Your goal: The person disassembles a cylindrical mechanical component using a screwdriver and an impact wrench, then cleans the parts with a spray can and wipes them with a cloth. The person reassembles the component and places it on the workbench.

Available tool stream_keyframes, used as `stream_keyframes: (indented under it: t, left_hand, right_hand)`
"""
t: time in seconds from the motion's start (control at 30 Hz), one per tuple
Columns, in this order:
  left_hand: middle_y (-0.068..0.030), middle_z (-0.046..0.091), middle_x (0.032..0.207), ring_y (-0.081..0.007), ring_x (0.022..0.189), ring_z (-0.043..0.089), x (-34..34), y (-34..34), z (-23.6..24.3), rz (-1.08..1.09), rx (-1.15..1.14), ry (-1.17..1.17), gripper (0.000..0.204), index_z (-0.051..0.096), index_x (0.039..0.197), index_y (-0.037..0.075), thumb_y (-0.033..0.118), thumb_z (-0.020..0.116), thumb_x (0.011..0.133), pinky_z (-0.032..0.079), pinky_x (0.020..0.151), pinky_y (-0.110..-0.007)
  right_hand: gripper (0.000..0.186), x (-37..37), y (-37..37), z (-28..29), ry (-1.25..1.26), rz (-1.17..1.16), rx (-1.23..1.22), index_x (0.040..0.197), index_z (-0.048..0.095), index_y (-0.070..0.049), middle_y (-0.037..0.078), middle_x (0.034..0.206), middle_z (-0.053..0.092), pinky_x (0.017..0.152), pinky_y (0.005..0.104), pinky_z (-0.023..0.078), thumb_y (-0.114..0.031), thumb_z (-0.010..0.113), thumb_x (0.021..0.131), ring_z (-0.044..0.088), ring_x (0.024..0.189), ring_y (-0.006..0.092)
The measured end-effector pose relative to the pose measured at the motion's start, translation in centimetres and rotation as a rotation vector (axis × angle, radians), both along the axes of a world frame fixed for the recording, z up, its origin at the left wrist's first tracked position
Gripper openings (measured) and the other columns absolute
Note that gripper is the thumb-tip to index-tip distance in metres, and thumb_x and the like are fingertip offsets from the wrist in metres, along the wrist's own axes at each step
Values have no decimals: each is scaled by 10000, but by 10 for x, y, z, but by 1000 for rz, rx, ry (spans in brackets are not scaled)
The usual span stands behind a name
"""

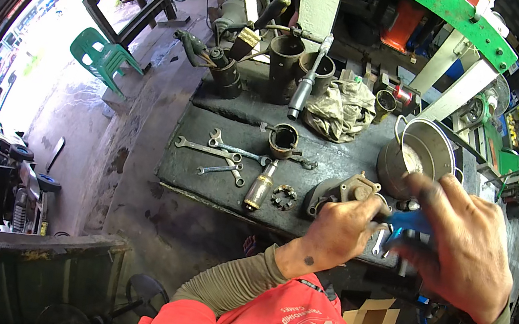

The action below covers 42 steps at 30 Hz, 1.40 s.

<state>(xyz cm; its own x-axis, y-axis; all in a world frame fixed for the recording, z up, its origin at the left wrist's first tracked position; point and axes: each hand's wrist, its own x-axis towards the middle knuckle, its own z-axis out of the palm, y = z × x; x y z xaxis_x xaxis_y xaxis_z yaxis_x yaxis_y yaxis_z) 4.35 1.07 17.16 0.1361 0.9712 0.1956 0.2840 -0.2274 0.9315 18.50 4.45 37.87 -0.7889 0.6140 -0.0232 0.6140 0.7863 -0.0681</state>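
My right hand (468, 245) is curled around a blue object (413, 222). Motion blur and my fingers hide its kind. My left hand (340, 230) is closed, thumb and fingertips pinched close to the blue object's left end; what they grip is hidden. Just behind the left hand, a grey cast metal housing (359, 189) rests on the bench. Left of it lie a motor armature (260, 188) and a round ring-shaped part (284, 198). Wrenches (207, 148) lie farther left, near a short metal cylinder (282, 140). Another wrench (379, 240) shows between my hands.
The dark workbench (225, 122) also bears a two-handled metal pot (403, 162), a crumpled rag (340, 110), a long socket tool (306, 87) and cans (283, 70) holding tools and a brush. A green chair (105, 57) stands left; an open cardboard box (373, 322) sits below.
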Motion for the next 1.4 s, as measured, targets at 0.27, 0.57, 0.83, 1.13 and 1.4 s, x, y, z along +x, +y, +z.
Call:
stream_keyframes:
  t: [0.27,0.57,0.83,1.13,1.4]
  left_hand:
    - [-203,714,946,-416,855,733,12,-2,-14,126,288,35,398,633,1267,67,11,727,884,596,726,-487]
    - [-172,740,993,-367,914,752,11,0,-19,246,430,4,348,675,1206,17,99,806,894,601,758,-444]
    - [-172,728,1051,-381,1003,720,2,4,-24,170,363,62,289,668,1146,3,-9,766,875,587,872,-440]
    - [-207,673,1019,-407,992,646,2,1,-33,147,436,67,409,657,1209,22,-66,704,812,547,866,-485]
    - [-178,664,1032,-392,985,634,8,-1,-35,154,427,170,308,669,1169,2,-22,687,863,545,901,-483]
  right_hand:
    - [578,8,10,-10,130,185,28,1250,656,-104,167,1114,597,825,506,498,-159,858,712,610,1030,421]
    - [301,5,16,-3,120,200,20,1130,634,-65,129,1110,576,791,473,515,-92,757,857,644,944,385]
    - [259,6,8,-18,257,-54,38,1089,640,-46,129,1050,595,756,403,536,-98,755,863,658,899,370]
    - [663,2,8,-92,1394,-24,-918,1281,559,-19,104,1144,589,954,346,516,-305,930,811,613,1107,210]
    - [595,18,39,-136,1543,182,-1086,1213,578,16,100,957,537,740,347,438,-547,633,1030,531,832,218]
